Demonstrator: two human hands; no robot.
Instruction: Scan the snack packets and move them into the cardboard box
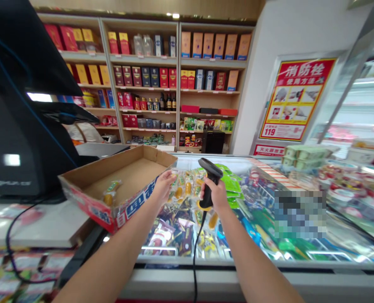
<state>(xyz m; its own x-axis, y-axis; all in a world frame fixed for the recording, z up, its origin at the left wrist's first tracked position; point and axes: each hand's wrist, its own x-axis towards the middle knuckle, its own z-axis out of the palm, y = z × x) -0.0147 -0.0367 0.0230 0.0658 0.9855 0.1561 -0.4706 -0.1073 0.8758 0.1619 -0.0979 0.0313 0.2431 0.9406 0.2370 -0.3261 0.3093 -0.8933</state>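
Observation:
My right hand (213,194) grips a black corded handheld barcode scanner (209,179), its head raised and its black cable (194,252) hanging down past the counter. My left hand (164,186) pinches the top of a clear snack packet (181,187) with yellow pieces inside, close to the scanner. It is hard to separate this packet from the similar packets behind it. To the left, a shallow cardboard tray (94,198) sits tilted on the counter, with one similar packet (112,192) lying inside it.
A black checkout terminal (22,139) stands at the left on a white counter (38,223). Ahead and right is a glass-topped freezer (262,256) full of colourful packets. Shelves of boxed liquor (145,80) stand behind it, and a red fire-hydrant poster (297,99) hangs on the wall.

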